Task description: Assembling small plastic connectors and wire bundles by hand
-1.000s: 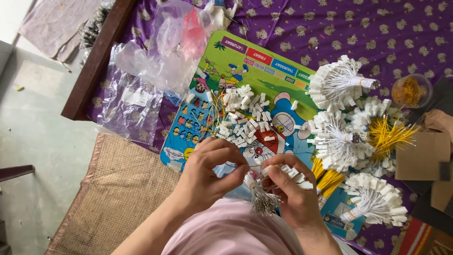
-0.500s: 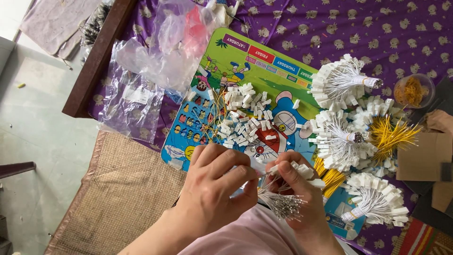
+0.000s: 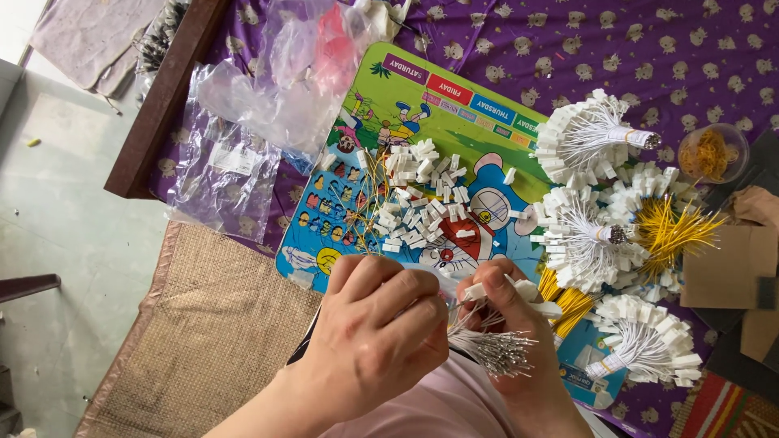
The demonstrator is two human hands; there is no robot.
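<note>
Bundling step: right hand (image 3: 507,324) grip clamped on white-tagged wire bunch (image 3: 491,345); left hand (image 3: 377,324) pinches its strands. Next, I judge: align ends.

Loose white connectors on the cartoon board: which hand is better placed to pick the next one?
Probably the left hand: it looks free and lies nearest the loose white connectors. The right hand already grips the wire bundle.

A bed (image 3: 519,49) with a purple patterned sheet carries everything. A bright cartoon board (image 3: 422,122) lies at its centre, clear plastic bags (image 3: 243,138) at nine o'clock of it. At three o'clock lie bundles of white wires (image 3: 584,138), yellow wires (image 3: 673,231), a small cup (image 3: 712,154) and brown cardboard (image 3: 726,272).
</note>
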